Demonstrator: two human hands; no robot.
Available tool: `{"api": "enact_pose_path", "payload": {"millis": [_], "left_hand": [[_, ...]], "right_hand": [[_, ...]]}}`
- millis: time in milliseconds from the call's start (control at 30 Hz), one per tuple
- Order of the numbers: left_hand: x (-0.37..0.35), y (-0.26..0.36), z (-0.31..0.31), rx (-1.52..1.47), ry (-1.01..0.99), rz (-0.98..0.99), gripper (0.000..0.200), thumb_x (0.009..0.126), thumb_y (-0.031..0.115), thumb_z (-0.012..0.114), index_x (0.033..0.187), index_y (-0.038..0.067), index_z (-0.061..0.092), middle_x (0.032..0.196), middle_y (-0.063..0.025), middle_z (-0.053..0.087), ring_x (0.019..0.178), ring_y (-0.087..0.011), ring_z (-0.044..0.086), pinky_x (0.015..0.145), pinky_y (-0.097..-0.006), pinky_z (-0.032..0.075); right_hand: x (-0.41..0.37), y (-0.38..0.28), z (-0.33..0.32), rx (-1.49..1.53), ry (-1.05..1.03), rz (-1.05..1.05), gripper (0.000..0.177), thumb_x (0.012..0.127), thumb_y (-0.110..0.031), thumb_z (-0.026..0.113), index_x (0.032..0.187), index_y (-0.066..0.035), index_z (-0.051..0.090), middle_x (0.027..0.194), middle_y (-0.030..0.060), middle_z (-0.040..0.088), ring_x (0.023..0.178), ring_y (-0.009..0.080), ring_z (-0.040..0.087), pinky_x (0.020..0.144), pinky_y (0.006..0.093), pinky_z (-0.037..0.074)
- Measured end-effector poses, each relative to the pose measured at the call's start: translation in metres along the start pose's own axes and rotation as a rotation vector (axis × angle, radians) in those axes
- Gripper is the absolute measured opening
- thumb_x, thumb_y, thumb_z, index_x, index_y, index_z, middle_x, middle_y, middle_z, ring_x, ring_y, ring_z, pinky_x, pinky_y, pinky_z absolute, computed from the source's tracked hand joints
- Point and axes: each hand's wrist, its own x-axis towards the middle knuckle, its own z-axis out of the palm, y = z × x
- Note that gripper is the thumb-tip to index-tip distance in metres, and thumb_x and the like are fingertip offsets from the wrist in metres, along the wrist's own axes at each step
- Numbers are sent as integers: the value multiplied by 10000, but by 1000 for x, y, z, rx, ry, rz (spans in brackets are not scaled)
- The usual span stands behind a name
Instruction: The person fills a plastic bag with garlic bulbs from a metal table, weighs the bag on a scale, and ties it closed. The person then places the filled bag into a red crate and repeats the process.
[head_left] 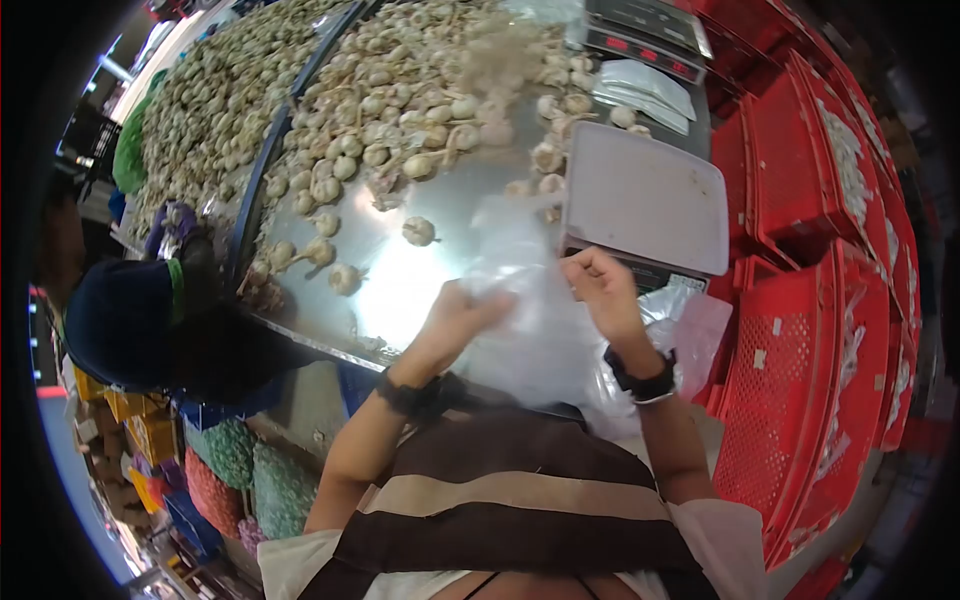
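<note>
A clear plastic bag (530,335), blurred by motion, hangs between my hands in front of my apron. My right hand (603,288) has its fingers curled in, pinching the bag's right edge. On the other side, my left hand (462,318) lies against the bag, its fingers too smeared to tell whether they grip it. Just beyond my right hand is a scale with a pale plastic tray (645,195) on top. More clear bags (690,325) lie beside my right wrist. A single garlic bulb (419,231) sits on the metal table (450,200) past my left hand.
Heaps of garlic (390,90) cover the table's far part, split by a blue divider (275,140). A second scale (645,35) and flat white packets (645,90) stand at back right. Red crates (790,380) line the right. A person in a dark cap (120,320) is at left.
</note>
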Motion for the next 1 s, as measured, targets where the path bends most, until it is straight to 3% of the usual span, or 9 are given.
{"api": "enact_pose_path", "payload": {"millis": [33, 100, 200, 400, 633, 700, 733, 867, 1000], "left_hand": [[-12, 5, -25, 124, 100, -49, 283, 800, 152, 602, 996, -45, 553, 821, -62, 590, 693, -112, 564, 596, -240, 485], [-31, 4, -69, 180, 411, -2, 290, 791, 106, 595, 1016, -58, 516, 893, -90, 574, 712, -135, 562, 620, -255, 508], [-59, -18, -132, 13, 705, 154, 276, 784, 85, 590, 1019, -44, 522, 896, -87, 578, 730, -137, 559, 668, -255, 466], [-50, -24, -251, 272, 915, 185, 267, 842, 194, 559, 952, -47, 591, 835, -43, 606, 718, -85, 529, 642, -226, 418], [81, -69, -407, 88, 1156, 329, 330, 854, 312, 529, 778, -6, 575, 658, -10, 528, 593, -73, 456, 526, -244, 369], [128, -72, -439, 276, 1111, 73, 393, 847, 374, 516, 738, -2, 556, 633, -6, 503, 571, -103, 445, 524, -270, 369], [143, -69, -439, 244, 950, 37, 462, 839, 432, 497, 793, -23, 568, 669, -39, 542, 619, -156, 492, 574, -313, 396], [193, -51, -370, 120, 1076, 12, 520, 838, 440, 496, 983, -54, 570, 748, -48, 561, 692, -176, 497, 663, -299, 413], [206, -54, -314, 233, 806, -65, 534, 825, 461, 508, 1094, 1, 552, 1163, -172, 458, 1125, -202, 334, 928, -263, 251]], "right_hand": [[6, 35, 14, 75, 45, 74, 256, 829, -155, 560, 1027, -5, 499, 851, 67, 564, 719, 142, 567, 681, 246, 457], [-1, 57, 38, -981, 71, -275, 448, 780, -154, 599, 1158, -9, 408, 1028, 165, 485, 848, 288, 573, 738, 331, 469], [6, 65, 71, -1049, -131, 157, 584, 737, -148, 630, 1228, -22, 342, 1123, 211, 373, 915, 384, 510, 745, 375, 464], [118, 94, 103, -439, -104, -118, 524, 748, -117, 618, 1207, -13, 388, 1161, 156, 389, 983, 242, 466, 791, 317, 435], [263, 118, 48, -880, 807, -358, 416, 800, -246, 558, 1144, -27, 475, 1080, 185, 520, 1026, 322, 473, 888, 400, 359], [304, 91, 56, -931, 502, -24, 380, 815, -295, 526, 1117, -65, 521, 1043, 171, 548, 1026, 315, 478, 877, 389, 367], [331, 116, 59, -632, 517, -332, 320, 816, -280, 503, 1063, -87, 563, 984, 168, 572, 984, 322, 495, 833, 380, 383], [358, 100, 81, -862, 143, -131, 421, 808, -304, 576, 1174, -104, 518, 1210, 158, 443, 1137, 289, 410, 943, 338, 322], [338, 97, 106, -661, -36, -194, 415, 809, -273, 579, 1178, -94, 513, 1245, 148, 411, 1158, 271, 391, 961, 320, 301]]}}
